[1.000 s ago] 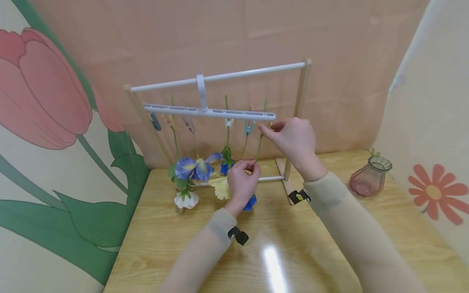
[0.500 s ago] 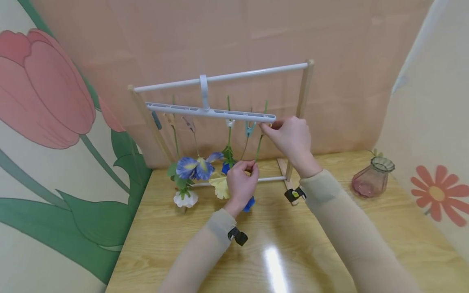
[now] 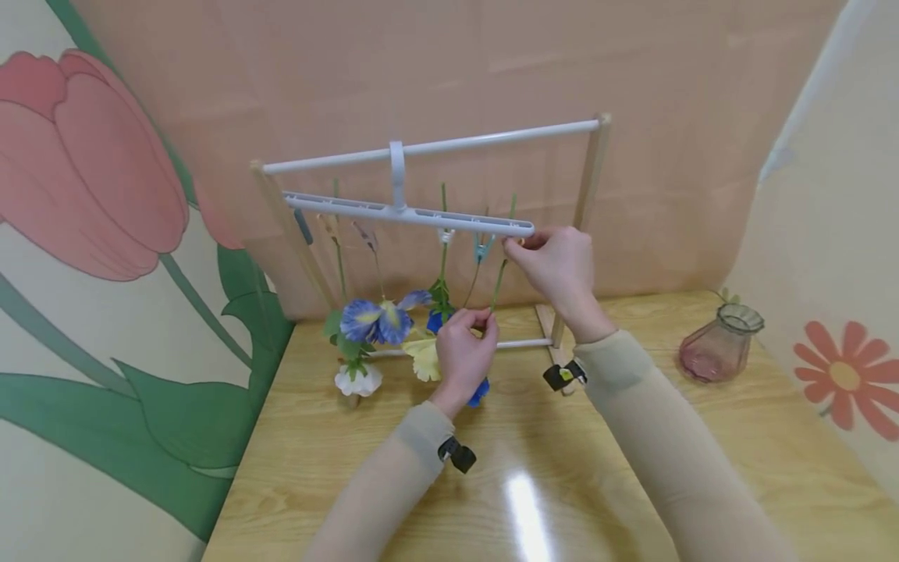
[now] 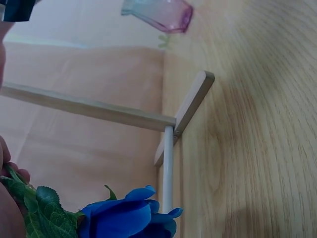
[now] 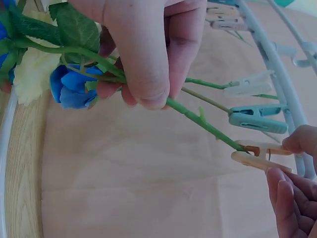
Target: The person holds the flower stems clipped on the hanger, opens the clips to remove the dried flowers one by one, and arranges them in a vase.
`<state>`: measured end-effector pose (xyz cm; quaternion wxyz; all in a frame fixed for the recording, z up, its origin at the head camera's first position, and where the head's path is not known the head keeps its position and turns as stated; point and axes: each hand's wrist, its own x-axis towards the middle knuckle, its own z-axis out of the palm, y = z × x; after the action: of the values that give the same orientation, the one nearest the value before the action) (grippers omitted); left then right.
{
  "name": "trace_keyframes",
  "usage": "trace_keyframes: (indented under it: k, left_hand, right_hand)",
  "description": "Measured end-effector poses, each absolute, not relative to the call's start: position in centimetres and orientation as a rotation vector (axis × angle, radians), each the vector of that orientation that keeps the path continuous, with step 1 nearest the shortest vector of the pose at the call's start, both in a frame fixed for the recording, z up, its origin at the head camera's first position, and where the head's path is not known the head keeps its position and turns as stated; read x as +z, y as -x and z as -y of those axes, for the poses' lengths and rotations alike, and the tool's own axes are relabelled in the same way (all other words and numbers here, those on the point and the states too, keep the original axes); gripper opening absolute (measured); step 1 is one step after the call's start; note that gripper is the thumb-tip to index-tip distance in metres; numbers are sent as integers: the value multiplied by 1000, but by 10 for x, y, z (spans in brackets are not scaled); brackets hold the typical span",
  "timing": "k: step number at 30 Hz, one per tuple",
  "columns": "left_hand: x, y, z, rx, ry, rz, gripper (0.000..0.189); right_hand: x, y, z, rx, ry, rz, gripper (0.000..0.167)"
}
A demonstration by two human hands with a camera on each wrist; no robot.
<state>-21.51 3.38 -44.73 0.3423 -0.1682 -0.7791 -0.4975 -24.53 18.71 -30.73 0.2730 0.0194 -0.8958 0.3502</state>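
My left hand pinches the green stem of an artificial blue rose, whose bloom hangs below that hand. At the right end of the white clip hanger, my right hand grips the handles of a peach clothespin between thumb and fingers. The upper stem runs into this clothespin's jaws in the right wrist view. Beside it, a teal clothespin and a white clothespin hold other stems. A pale yellow flower is partly hidden by my left hand.
A frame of wooden posts and a white top rod carries the hanger. A blue iris and a white flower hang at left. A pink glass vase stands on the wooden table at right.
The head view has shifted slightly, so the frame appears a little farther right. Both hands keep their hold on the stem and the clothespin, almost still.
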Motion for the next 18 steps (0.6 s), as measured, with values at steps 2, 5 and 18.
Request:
trace_keyframes:
  k: [2,5,18]
  left_hand:
    - [-447,214,-35,-1307,441,2031,6]
    - [-448,213,-36,-1325,436,2030,6]
    - [-452,213,-39,-1408,410,1998,6]
  right_hand:
    - [-309,245,-187,958,-44,2398,35]
    - [-311,246,-186,970,-43,2385,34]
    - [-312,245,-185,976,-49,2370,33]
